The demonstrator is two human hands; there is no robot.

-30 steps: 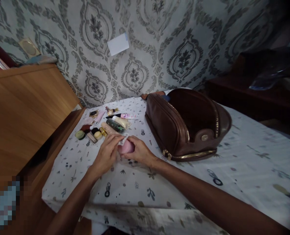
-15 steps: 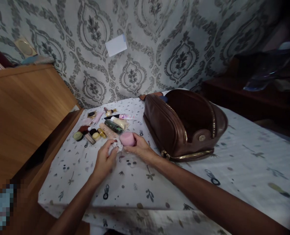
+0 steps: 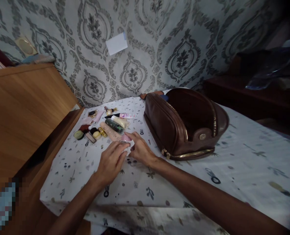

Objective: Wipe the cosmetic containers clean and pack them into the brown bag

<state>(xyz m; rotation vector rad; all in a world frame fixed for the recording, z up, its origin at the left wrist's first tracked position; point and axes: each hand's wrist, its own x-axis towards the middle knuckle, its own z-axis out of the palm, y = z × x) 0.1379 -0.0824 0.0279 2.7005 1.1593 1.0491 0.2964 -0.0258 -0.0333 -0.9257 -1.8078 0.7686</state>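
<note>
My right hand (image 3: 141, 149) is closed around a small pink rounded container (image 3: 126, 138), mostly covered by the fingers; its exact kind I cannot make out. Pressed against its near side is a crumpled white wipe (image 3: 130, 148), pinched in the fingers of my left hand (image 3: 112, 160). Just beyond the hands lie a peach tube (image 3: 110, 131), a dark green tube (image 3: 114, 125) and a cream tube (image 3: 120, 122). To the right stands a brown leather bag (image 3: 163, 125) with its zipped top gaping wide.
Several small cosmetics, including a green-lidded jar (image 3: 78, 134) and a gold bottle (image 3: 102, 132), lie at the left on the patterned cloth (image 3: 135, 192). A wooden panel (image 3: 29, 107) borders the left side. A clear plastic bottle (image 3: 269, 71) lies at far right.
The left hand has moved right and up, bringing the wipe onto the pink container. The right hand has turned, so less of the container shows.
</note>
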